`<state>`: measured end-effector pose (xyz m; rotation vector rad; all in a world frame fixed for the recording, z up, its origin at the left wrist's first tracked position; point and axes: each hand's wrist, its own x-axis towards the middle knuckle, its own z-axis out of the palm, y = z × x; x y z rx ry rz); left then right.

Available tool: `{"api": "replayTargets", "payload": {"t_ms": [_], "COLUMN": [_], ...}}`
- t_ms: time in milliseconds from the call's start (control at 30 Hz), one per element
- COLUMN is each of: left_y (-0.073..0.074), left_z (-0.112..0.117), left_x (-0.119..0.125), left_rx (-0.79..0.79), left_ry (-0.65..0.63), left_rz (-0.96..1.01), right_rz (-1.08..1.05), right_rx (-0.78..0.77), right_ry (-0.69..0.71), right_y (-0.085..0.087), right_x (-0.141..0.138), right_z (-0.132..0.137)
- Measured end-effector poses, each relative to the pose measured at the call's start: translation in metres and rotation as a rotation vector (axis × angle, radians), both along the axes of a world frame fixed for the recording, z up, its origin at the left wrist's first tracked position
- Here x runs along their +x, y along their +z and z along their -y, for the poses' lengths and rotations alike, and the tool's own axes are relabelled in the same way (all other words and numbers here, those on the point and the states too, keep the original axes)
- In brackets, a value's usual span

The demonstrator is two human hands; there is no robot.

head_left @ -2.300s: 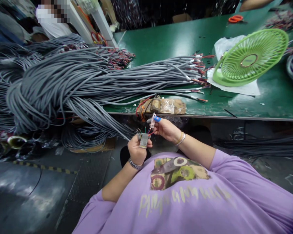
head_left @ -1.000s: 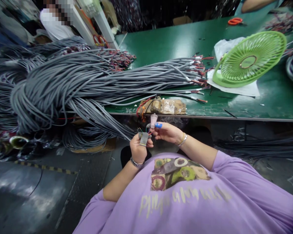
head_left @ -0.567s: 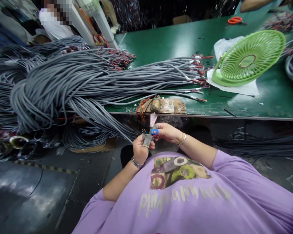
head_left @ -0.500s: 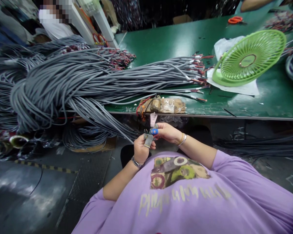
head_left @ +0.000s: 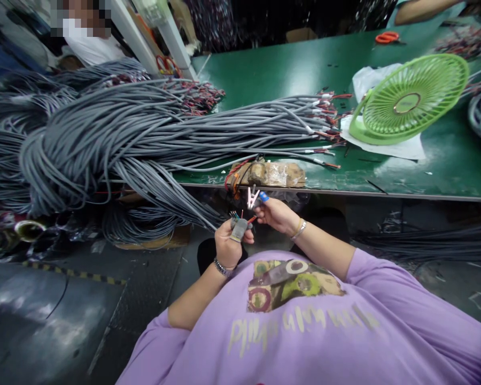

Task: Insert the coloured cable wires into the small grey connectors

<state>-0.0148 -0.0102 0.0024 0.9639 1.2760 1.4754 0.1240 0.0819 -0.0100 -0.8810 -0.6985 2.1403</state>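
Note:
My left hand (head_left: 229, 241) is closed on a grey cable end with thin coloured wires (head_left: 236, 215) sticking up. A grey covering (head_left: 239, 230) wraps its thumb. To the right, my right hand (head_left: 278, 216) has its fingers curled and a blue cover (head_left: 263, 197) on one digit. A small pale pink V-shaped tool (head_left: 252, 199), its two arms spread, stands at those fingertips and seems pinched there. Orange-red wires (head_left: 251, 219) reach from the left hand toward the right fingers. Both hands are apart, just below the bench edge.
Thick bundles of grey cables (head_left: 144, 128) lie across the green bench (head_left: 272, 64) and hang over its edge. A taped wooden block (head_left: 280, 174) sits at the edge. A green fan (head_left: 409, 101) and orange-handled scissors (head_left: 387, 37) are farther right. Co-workers are partly visible behind.
My hands have separated: the right one moved slightly up and right, its blue-covered digit lifting. The pink tool's arms now show spread, and the coloured wires are more exposed.

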Motion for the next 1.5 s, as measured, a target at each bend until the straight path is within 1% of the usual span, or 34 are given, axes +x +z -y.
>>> {"api": "replayTargets", "payload": {"t_ms": [67, 100, 133, 167, 233, 300, 367, 467, 500, 567, 667, 767, 933, 1100, 1233, 1367, 1433, 1500], "left_y": [0.004, 0.006, 0.008, 0.009, 0.01, 0.009, 0.007, 0.002, 0.0, -0.004, -0.007, -0.008, -0.006, -0.007, -0.008, -0.008, -0.009, -0.011], "left_z": [-0.006, -0.008, -0.011, -0.014, -0.018, -0.02, -0.021, -0.021, -0.021, -0.022, -0.022, -0.02, -0.017, -0.019, -0.019, -0.012, -0.008, -0.005], "left_x": [0.002, 0.003, 0.004, 0.005, 0.007, 0.007, 0.007, 0.006, 0.006, 0.006, 0.006, 0.006, 0.004, 0.005, 0.005, 0.001, -0.002, -0.005], "left_rx": [-0.003, -0.008, -0.014, -0.023, -0.038, -0.05, -0.053, -0.067, -0.074, -0.086, -0.094, -0.087, -0.024, -0.074, -0.091, -0.071, -0.07, -0.072], "left_ry": [-0.008, -0.018, -0.03, -0.042, -0.06, -0.07, -0.079, -0.087, -0.087, -0.093, -0.111, -0.116, -0.088, -0.106, -0.113, -0.127, -0.114, -0.069], "left_rz": [0.025, 0.037, 0.048, 0.057, 0.068, 0.069, 0.069, 0.061, 0.055, 0.041, 0.033, 0.033, 0.012, -0.016, -0.012, -0.004, -0.001, 0.002], "right_rz": [-0.023, -0.025, -0.017, 0.005, 0.084, 0.139, 0.101, -0.049, -0.083, -0.106, -0.093, -0.085, -0.085, -0.089, -0.094, -0.113, -0.117, -0.108], "right_rx": [-0.01, 0.022, 0.075, 0.141, 0.272, 0.341, 0.31, 0.161, 0.119, 0.069, 0.057, 0.065, 0.065, 0.056, 0.027, -0.032, -0.013, 0.07], "right_ry": [0.071, 0.094, 0.087, 0.053, -0.062, -0.146, -0.121, -0.028, -0.022, -0.056, -0.128, -0.163, -0.179, -0.171, -0.113, -0.003, 0.068, 0.136], "right_y": [0.007, 0.011, 0.014, 0.016, 0.017, 0.013, 0.008, 0.005, 0.005, 0.008, 0.012, 0.013, 0.012, 0.01, 0.01, 0.006, 0.002, -0.001], "right_x": [-0.003, -0.005, -0.007, -0.009, -0.012, -0.014, -0.016, -0.019, -0.02, -0.022, -0.024, -0.026, -0.026, -0.026, -0.024, -0.01, 0.001, 0.013], "right_z": [-0.004, -0.005, -0.005, -0.005, -0.004, -0.002, -0.003, -0.007, -0.008, -0.01, -0.01, -0.009, -0.008, -0.008, -0.007, -0.007, -0.006, -0.002]}}
